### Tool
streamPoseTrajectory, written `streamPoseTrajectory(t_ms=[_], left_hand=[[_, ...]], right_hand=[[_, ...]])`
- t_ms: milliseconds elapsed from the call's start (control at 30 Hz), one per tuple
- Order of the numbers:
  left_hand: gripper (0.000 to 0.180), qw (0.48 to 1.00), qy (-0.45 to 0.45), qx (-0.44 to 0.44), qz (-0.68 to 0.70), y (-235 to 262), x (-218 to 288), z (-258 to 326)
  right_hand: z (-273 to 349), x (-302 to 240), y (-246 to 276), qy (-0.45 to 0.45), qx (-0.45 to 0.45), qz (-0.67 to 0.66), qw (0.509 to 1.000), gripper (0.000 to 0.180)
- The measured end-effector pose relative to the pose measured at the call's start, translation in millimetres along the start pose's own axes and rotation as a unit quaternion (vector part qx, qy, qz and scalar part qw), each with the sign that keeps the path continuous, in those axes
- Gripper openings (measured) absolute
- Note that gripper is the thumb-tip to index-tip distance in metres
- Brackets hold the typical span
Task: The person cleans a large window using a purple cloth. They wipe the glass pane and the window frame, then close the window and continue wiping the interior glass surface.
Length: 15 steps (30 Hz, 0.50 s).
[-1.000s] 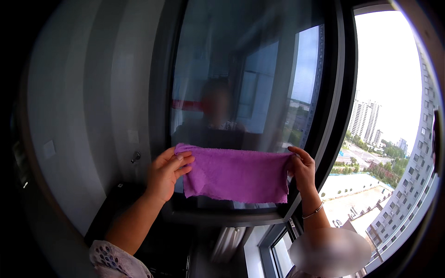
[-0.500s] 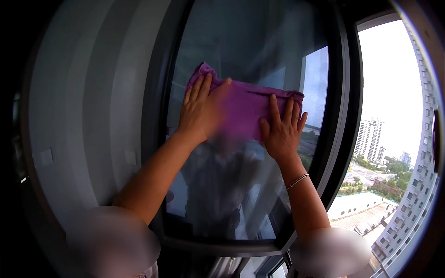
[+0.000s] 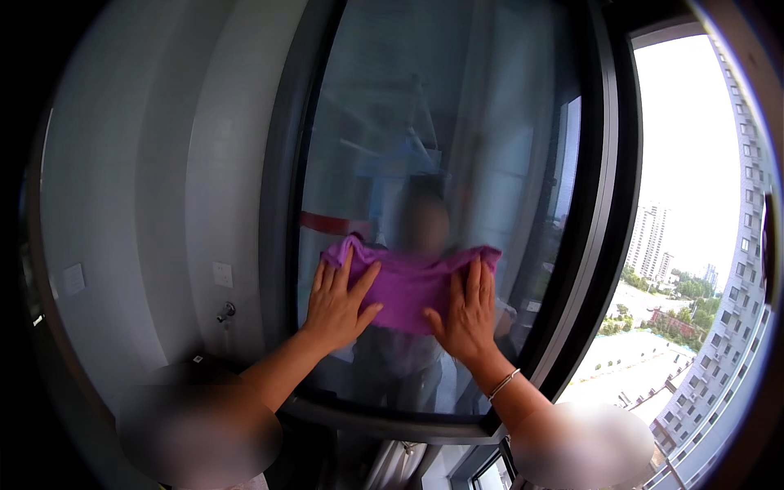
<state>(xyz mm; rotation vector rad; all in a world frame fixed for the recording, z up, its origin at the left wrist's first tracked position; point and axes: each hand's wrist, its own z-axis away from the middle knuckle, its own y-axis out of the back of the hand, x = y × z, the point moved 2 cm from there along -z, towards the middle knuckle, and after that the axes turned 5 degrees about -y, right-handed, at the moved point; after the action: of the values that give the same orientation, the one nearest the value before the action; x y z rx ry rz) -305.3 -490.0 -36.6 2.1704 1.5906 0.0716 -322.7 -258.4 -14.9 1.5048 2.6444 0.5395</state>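
A purple cloth point(image 3: 407, 290) lies spread against the dark glass pane point(image 3: 392, 90), in its lower half. My left hand point(image 3: 336, 304) presses flat on the cloth's left end, fingers pointing up and thumb apart. On the right end rests my right hand point(image 3: 467, 317), its fingers stretched upward and its thumb out to the left. Neither hand curls round the cloth. The upper edge of the cloth is bunched at both corners. A bracelet point(image 3: 504, 385) circles my right wrist.
A black frame point(image 3: 608, 180) borders the glass. Right of it is an opening onto tall buildings point(image 3: 649, 237) far below. On the grey wall at left are a socket plate point(image 3: 222, 274) and a small metal tap point(image 3: 226, 311). The glass reflects a person.
Both hands have slid down the glass with the cloth. The cloth's top edge is now more level, and my right hand has come nearer to the left one.
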Motion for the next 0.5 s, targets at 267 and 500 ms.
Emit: streamPoseTrajectory(t_ms=[267, 500], left_hand=[[0.077, 0.998, 0.046, 0.048, -0.021, -0.2, 22.6, -74.9], [0.077, 1.000, -0.008, 0.013, 0.017, -41.9, 73.8, -7.9]], right_hand=[[-59.0, 17.3, 13.7, 0.087, 0.011, 0.166, 0.982, 0.064], [42.6, 61.3, 7.7, 0.090, -0.052, 0.084, 0.991, 0.066]])
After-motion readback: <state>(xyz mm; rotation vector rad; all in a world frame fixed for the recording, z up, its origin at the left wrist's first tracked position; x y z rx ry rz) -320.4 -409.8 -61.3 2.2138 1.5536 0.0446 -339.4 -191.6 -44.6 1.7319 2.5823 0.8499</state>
